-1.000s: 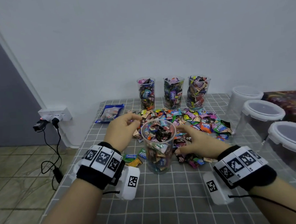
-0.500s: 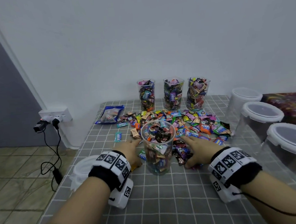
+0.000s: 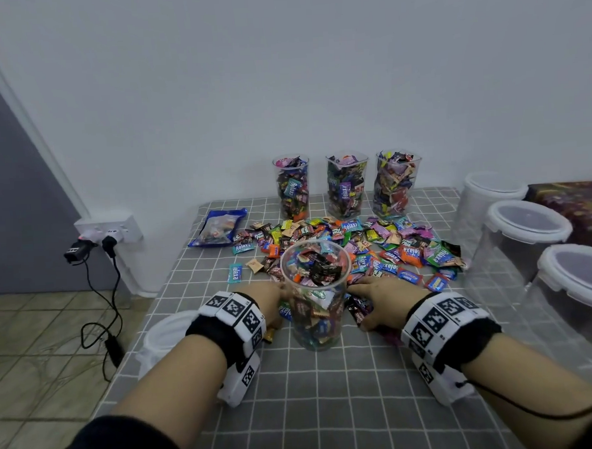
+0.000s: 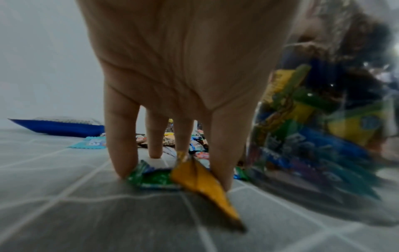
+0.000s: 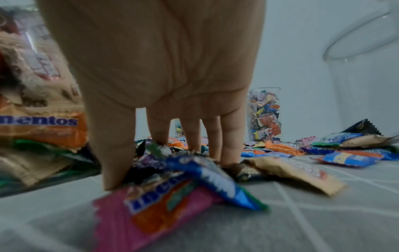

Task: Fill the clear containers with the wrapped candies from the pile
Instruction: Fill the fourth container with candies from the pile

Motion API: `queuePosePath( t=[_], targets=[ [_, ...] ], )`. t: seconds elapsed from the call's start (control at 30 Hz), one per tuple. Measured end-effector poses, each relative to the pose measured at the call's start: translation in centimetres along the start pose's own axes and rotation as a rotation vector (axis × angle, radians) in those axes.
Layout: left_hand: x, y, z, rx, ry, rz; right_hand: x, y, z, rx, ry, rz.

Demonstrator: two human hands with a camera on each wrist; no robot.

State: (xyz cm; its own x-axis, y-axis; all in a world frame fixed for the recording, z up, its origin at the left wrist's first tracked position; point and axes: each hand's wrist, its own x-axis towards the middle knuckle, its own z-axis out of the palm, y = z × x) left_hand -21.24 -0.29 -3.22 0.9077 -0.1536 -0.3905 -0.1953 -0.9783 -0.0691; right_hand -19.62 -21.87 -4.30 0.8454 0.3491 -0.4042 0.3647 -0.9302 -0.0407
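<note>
A clear cup (image 3: pixel 317 292), mostly filled with wrapped candies, stands on the grey checked table in front of the candy pile (image 3: pixel 357 245). My left hand (image 3: pixel 269 303) lies flat just left of the cup, straight fingers pressing a green wrapper (image 4: pixel 151 179) and an orange wrapper (image 4: pixel 202 184) onto the cloth. My right hand (image 3: pixel 381 299) lies flat just right of the cup, fingers straight on a heap of candies, with a pink wrapper (image 5: pixel 155 209) and a blue wrapper (image 5: pixel 211 175) under it. The cup wall (image 4: pixel 323 127) is beside the left hand.
Three filled clear containers (image 3: pixel 347 184) stand at the back by the wall. Three lidded tubs (image 3: pixel 525 233) line the right edge. A blue bag (image 3: pixel 217 228) lies back left, and a white lid (image 3: pixel 163 337) sits at the left table edge.
Both hands have drawn back from the pile toward me, sliding candies along the table to either side of the cup's base. The cup has stayed put.
</note>
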Motion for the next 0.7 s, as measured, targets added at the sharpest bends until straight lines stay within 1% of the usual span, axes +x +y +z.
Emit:
queuePosePath(
  t=[0.13, 0.3, 0.53, 0.63, 0.7],
  targets=[
    [0.0, 0.1, 0.3, -0.023, 0.000, -0.050, 0.1, 0.1, 0.0, -0.012, 0.065, -0.011],
    [-0.2, 0.1, 0.6, -0.031, 0.021, -0.055, 0.0, -0.1, 0.1, -0.009, 0.127, -0.014],
    [-0.6, 0.3, 0.6, -0.080, 0.119, -0.021, -0.3, -0.1, 0.2, -0.001, 0.187, -0.001],
    [-0.8, -0.4, 0.4, -0.132, 0.082, -0.016, -0.3, 0.0, 0.3, -0.008, 0.189, 0.004],
    [-0.8, -0.8, 0.4, -0.155, 0.022, -0.005, -0.2, 0.0, 0.3, -0.005, 0.195, 0.005]
  ],
)
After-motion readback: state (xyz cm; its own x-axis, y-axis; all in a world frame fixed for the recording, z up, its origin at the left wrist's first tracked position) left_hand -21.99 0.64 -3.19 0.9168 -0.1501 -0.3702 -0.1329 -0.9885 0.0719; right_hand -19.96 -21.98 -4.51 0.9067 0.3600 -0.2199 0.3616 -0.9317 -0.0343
